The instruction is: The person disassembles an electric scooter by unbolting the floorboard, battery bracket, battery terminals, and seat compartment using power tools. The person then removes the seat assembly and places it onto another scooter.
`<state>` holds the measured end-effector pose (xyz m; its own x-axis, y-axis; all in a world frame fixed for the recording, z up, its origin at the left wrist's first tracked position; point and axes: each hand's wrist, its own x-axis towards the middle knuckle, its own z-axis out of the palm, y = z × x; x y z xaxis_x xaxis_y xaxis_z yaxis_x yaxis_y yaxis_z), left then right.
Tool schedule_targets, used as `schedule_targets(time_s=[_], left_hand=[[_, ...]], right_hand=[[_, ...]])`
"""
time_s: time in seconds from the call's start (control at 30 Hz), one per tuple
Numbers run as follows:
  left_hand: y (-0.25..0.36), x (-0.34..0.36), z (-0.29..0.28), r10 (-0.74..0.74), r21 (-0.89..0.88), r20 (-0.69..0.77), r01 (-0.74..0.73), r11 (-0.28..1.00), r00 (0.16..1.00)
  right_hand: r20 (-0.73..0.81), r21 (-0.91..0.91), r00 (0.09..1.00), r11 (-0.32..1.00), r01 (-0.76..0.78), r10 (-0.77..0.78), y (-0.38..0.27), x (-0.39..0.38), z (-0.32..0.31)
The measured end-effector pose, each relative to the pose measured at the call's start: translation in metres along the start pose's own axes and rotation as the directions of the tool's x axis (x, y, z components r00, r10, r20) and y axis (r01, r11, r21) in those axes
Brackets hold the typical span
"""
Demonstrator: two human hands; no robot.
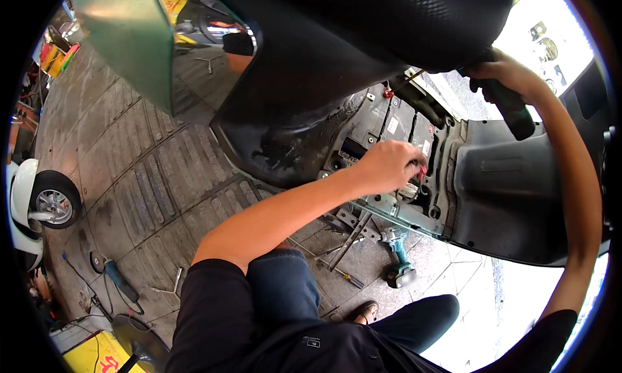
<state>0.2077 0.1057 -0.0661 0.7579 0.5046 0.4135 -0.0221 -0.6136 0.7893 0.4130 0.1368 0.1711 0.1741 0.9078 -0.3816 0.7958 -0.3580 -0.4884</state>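
My left hand (389, 167) is over the open battery compartment of a scooter, fingers pinched on a small red piece (421, 173), possibly a connector, near dark batteries (400, 122) with another red fitting (389, 93) higher up. My right hand (502, 75) is raised at the upper right, fingers curled round an elongated dark object (516, 117), its kind unclear, just under the black seat (414, 13). A black footwell panel (278, 140) lies left of the batteries, and a moulded black panel (508, 192) to their right.
Below the scooter lie a teal cordless drill (396, 259), a screwdriver (350, 276) and metal brackets (359, 224). An angle grinder (120, 282) and a T-wrench (170, 289) rest on the paving (129, 146). Another scooter's wheel (55, 198) stands left, a yellow sign (97, 353) lower left.
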Motion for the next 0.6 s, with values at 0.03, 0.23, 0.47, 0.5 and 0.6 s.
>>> schedule_targets(time_s=[0.03,0.23,0.47,0.5,0.6], left_hand=[[0.0,0.003,-0.005,0.015,0.003,-0.003,-0.015,1.0,1.0],[-0.002,0.002,-0.016,-0.199,-0.211,0.022,0.199,0.957,0.98],[0.001,-0.004,-0.015,-0.309,-0.605,0.062,0.282,0.745,0.949],[0.005,-0.01,-0.019,-0.333,-0.686,0.085,0.297,0.664,0.939],[0.02,-0.049,-0.057,-0.261,-0.535,0.199,0.328,0.778,0.944]], right_hand=[[-0.014,0.017,1.0,1.0,0.011,-0.01,0.003,-0.003,0.002],[-0.099,0.272,0.991,0.956,0.112,-0.088,0.029,-0.041,0.035],[-0.316,0.629,0.949,0.752,0.197,0.016,0.077,-0.164,0.077],[-0.316,0.636,0.948,0.749,0.187,0.032,0.086,-0.179,0.086],[-0.295,0.746,0.956,0.623,0.234,-0.006,0.115,-0.202,0.119]])
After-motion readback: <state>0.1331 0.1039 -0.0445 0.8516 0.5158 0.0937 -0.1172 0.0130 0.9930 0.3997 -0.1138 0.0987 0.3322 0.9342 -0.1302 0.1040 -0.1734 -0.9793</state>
